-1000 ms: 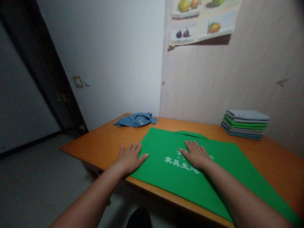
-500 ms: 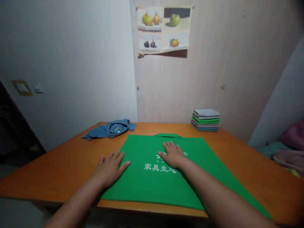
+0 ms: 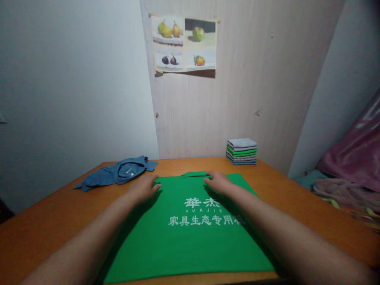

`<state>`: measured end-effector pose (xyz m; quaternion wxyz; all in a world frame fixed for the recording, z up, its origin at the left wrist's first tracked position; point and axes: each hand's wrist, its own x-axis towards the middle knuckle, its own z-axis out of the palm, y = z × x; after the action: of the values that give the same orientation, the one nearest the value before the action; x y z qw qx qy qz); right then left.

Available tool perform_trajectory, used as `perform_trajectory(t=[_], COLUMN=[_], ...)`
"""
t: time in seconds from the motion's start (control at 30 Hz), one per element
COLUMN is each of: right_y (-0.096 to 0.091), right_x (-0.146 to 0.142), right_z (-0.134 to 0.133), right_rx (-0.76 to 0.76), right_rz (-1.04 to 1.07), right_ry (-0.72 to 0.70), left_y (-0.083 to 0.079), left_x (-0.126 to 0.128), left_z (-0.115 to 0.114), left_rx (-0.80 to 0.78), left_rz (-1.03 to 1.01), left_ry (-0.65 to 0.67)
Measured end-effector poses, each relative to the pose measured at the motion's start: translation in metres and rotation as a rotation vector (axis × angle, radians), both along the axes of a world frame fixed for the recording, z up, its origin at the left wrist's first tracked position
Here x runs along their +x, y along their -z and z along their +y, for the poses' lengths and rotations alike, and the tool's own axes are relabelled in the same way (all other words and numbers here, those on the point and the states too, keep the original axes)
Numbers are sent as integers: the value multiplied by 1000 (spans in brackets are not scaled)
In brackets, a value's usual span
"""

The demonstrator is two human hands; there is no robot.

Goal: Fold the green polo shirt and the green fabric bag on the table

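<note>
A green shirt [image 3: 184, 241] lies flat on the table in front of me, with white printed characters across its middle. At its far edge a collar-like strip [image 3: 192, 174] stands up slightly. My left hand [image 3: 145, 188] is over the shirt's far left corner, thumb and fingers apart. Near the right end of the collar strip, my right hand [image 3: 219, 183] has its thumb and fingers apart too. Neither hand visibly grips the cloth. Whether the fingertips touch it I cannot tell. My right forearm covers part of the shirt's right side.
A crumpled blue shirt [image 3: 117, 174] lies at the table's far left. A stack of folded clothes [image 3: 241, 151] stands at the back right of the orange-brown table [image 3: 297, 206]. A fruit poster [image 3: 184, 45] hangs on the wall. Blankets [image 3: 347, 192] lie off to the right.
Both hands have moved from lying flat on the green shirt to its far edge, the right one towards the collar strip. The view has turned somewhat to the right.
</note>
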<state>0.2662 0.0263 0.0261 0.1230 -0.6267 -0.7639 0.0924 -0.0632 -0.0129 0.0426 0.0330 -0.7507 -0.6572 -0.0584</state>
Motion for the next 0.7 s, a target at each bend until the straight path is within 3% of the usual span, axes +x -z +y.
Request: perform_trajectory(t=[0.1,0.27,0.53,0.7], right_y=[-6,3,8,2], right_x=[31,64,70,63], right_z=[16,34,55,66], right_rx=[-2,-38,-106,-125], right_rz=[-65,-156,-225,-293], right_ry=[94,176,106,92], left_y=[4,13,26,22], left_x=[1,5,8,12], left_z=[23,54,90,100], left_rx=[-39,-98,-183,-238], left_rz=[5,36,70,82], left_ry=[9,1,0,6])
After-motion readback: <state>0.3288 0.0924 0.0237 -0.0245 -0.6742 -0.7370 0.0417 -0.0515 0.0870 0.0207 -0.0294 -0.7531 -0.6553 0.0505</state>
